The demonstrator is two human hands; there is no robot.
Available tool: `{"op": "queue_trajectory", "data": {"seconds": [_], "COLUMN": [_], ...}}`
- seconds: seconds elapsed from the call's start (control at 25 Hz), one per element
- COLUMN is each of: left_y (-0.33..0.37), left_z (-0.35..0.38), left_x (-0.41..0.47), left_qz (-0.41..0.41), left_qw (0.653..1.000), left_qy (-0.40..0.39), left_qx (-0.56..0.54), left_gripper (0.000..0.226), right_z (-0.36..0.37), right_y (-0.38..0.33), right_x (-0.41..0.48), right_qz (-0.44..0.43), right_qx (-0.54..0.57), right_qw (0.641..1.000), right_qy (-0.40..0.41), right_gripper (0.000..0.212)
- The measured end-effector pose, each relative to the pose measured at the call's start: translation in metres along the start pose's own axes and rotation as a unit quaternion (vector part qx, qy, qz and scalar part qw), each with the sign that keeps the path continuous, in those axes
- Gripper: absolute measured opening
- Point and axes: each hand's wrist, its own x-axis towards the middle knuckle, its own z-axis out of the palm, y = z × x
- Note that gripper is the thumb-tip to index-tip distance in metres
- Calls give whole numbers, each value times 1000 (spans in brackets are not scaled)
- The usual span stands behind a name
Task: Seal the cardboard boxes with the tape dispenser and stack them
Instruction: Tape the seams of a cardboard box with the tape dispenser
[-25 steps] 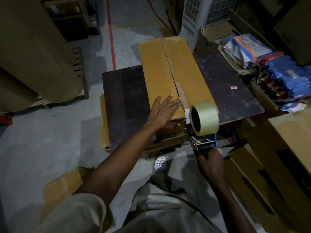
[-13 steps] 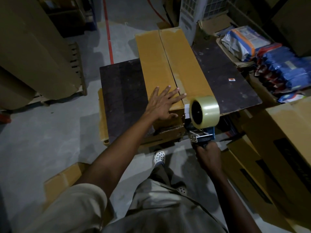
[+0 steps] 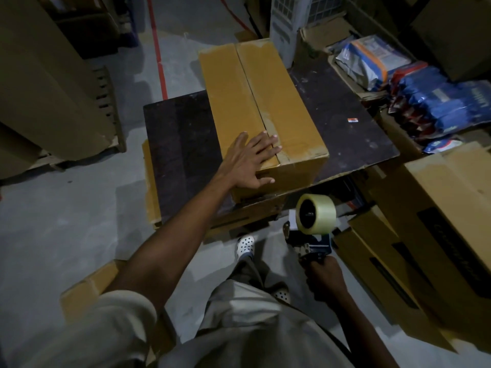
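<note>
A long brown cardboard box lies on a dark board table, its two top flaps shut with clear tape along the middle seam. My left hand rests flat on the box's near left corner, fingers straight, thumb down the front face. My right hand grips the handle of a blue tape dispenser with a roll of clear tape, held below the table's near edge, apart from the box.
Large cardboard boxes stand at the right, close to the dispenser. Blue and grey packets lie at the far right. Tall cardboard sheets lean at the left. A flat carton lies on the floor near my left side.
The tape dispenser has come off the box's near end and dropped down towards me. My left hand has stayed flat on the box's near corner.
</note>
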Motion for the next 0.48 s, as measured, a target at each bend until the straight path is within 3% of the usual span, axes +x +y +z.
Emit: {"op": "queue_trajectory", "data": {"seconds": [0.08,0.16,0.24,0.32,0.48], "left_y": [12,32,49,60,66], "left_z": [1,-7,-13,-9,15], "left_x": [-2,9,25,36,34], "left_qz": [6,-72,-130,-139,-98], "left_qw": [994,970,950,959,995], "left_qy": [49,72,75,52,-9], "left_qx": [-99,-223,-274,-240,-7], "left_gripper": [78,65,58,57,63], "right_z": [-2,-6,-10,-13,-20], "right_y": [-8,-13,-15,-16,-19], "right_x": [5,11,14,16,17], "right_qz": [-15,-32,-39,-32,-22], "right_qx": [10,11,12,10,26], "right_qw": [1000,999,999,999,999], "right_qy": [0,2,7,11,13], "right_gripper": [26,20,16,14,14]}}
